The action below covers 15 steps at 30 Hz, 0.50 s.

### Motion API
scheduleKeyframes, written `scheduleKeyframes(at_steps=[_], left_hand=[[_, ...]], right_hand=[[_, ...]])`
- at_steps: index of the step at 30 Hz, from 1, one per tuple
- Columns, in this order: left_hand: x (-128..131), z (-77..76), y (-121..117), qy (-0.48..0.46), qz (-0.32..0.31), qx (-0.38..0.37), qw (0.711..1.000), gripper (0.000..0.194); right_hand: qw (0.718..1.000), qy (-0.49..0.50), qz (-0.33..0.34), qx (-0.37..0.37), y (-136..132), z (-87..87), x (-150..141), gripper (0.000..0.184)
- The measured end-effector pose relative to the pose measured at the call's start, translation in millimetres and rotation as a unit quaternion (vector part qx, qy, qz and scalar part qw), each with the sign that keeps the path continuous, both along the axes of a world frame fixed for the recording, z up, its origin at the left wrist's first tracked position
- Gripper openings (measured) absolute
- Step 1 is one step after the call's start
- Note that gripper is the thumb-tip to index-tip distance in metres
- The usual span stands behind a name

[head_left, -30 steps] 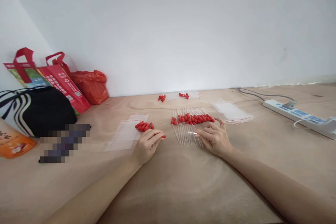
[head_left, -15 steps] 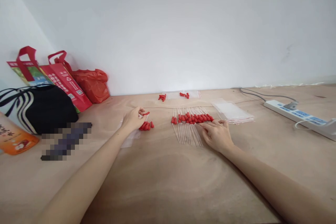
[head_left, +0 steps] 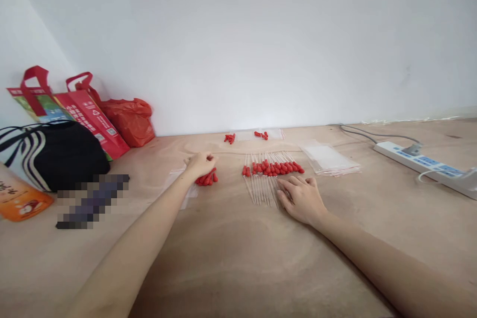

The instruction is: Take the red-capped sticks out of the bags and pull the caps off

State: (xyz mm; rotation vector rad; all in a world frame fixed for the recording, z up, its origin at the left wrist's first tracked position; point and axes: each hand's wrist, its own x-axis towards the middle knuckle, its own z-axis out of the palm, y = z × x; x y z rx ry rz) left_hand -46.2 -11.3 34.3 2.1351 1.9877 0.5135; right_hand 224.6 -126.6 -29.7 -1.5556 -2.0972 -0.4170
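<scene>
My left hand (head_left: 201,165) is closed, fingers curled together, just above a small pile of red bulb-shaped pieces (head_left: 209,178). Whatever may be between its fingertips is hidden. Under that wrist lies a clear plastic bag (head_left: 189,198). My right hand (head_left: 303,199) rests palm down with its fingers apart, at the near right of a row of similar red pieces (head_left: 276,168). Thin pale strands (head_left: 263,194) fan out from this row towards me and towards the wall. The fingertips are close to the strands; contact is unclear.
Near the wall, more red pieces (head_left: 230,138) lie beside a flat clear bag (head_left: 244,135). A stack of clear bags (head_left: 330,158) lies right of the row. Farther right is a power strip (head_left: 425,164) with a cable. Bags, including a black one (head_left: 74,156), crowd the left side.
The red piece seen in my left fingers is no longer visible there, and that hand has shifted slightly right. My right hand has drawn back a little from the row, its fingers spreading.
</scene>
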Motion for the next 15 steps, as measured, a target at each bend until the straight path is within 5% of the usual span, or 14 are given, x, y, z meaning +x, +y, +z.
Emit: scheduleKeyframes(at_steps=[6,15], left_hand=[[53,-12.0,-22,0.039,-0.106,0.028,0.993,0.019],[65,-18.3,-13,0.043,-0.086,-0.051,0.994,0.025]], right_hand=[[1.000,0.024,0.013,-0.016,1,-0.7,2,0.028],[0.996,0.085,-0.002,0.018,9,0.4,11,0.028]])
